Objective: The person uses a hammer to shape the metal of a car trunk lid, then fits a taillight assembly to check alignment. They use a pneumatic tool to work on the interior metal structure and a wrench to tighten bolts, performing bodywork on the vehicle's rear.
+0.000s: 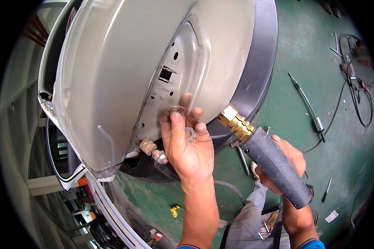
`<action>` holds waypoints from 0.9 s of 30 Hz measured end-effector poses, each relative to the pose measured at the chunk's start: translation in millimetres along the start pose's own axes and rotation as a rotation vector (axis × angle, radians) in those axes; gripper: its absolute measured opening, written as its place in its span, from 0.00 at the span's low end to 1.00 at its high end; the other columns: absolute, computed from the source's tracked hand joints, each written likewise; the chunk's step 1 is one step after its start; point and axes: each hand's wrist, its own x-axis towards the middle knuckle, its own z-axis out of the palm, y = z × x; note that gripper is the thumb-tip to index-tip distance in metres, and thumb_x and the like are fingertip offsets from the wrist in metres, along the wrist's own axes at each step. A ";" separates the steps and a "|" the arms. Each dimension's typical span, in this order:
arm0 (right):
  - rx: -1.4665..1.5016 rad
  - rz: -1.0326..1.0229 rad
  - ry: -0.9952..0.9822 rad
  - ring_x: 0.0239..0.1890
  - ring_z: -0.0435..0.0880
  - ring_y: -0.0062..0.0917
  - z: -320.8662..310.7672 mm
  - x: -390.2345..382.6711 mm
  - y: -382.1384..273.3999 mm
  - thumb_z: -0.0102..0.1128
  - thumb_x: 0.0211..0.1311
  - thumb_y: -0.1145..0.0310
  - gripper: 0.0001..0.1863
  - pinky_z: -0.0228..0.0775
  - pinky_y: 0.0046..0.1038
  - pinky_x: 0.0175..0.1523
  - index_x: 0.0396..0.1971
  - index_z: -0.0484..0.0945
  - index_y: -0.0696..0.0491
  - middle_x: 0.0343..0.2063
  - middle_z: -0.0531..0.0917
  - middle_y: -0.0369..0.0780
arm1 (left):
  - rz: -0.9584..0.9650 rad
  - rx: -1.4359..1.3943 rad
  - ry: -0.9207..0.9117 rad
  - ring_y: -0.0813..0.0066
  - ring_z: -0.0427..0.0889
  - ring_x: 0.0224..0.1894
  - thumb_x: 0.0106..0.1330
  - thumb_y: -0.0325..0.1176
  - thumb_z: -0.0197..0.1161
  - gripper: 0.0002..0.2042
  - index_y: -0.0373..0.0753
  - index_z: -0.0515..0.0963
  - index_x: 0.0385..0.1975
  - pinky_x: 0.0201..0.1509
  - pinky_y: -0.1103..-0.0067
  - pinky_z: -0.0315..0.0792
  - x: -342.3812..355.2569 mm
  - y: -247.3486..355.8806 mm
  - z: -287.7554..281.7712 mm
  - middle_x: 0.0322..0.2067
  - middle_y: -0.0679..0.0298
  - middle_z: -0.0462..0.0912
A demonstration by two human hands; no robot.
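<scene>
My left hand (191,155) is palm up against the recessed part of a beige car body panel (220,45). Its thumb and forefinger pinch a small round metal washer (175,108). A second flat washer (190,133) lies among the curled fingers of that hand. In the recess above, several thin metal washers (162,88) stand edge-on near a square hole. My right hand (293,153) is wrapped around a black-handled tool (274,166) with a brass head (234,120). The head points up-left, apart from the panel, beside the black trim.
A brass fitting (148,146) with a bolt sits at the panel's lower edge. On the green floor lie a slide-hammer-like rod (306,103), a hammer (242,158), a yellow tool (175,212), a screwdriver (327,190) and coiled cables (355,95).
</scene>
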 end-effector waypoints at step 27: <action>0.339 -0.052 0.004 0.30 0.88 0.35 30.1 39.3 -19.0 0.70 0.50 0.73 0.27 0.79 0.31 0.35 0.53 0.77 0.65 0.36 0.86 0.50 | -0.351 -0.641 -0.281 0.81 0.61 0.20 0.74 0.42 0.57 0.12 0.39 0.70 0.36 0.26 0.83 0.63 34.8 4.6 -14.7 0.28 0.68 0.67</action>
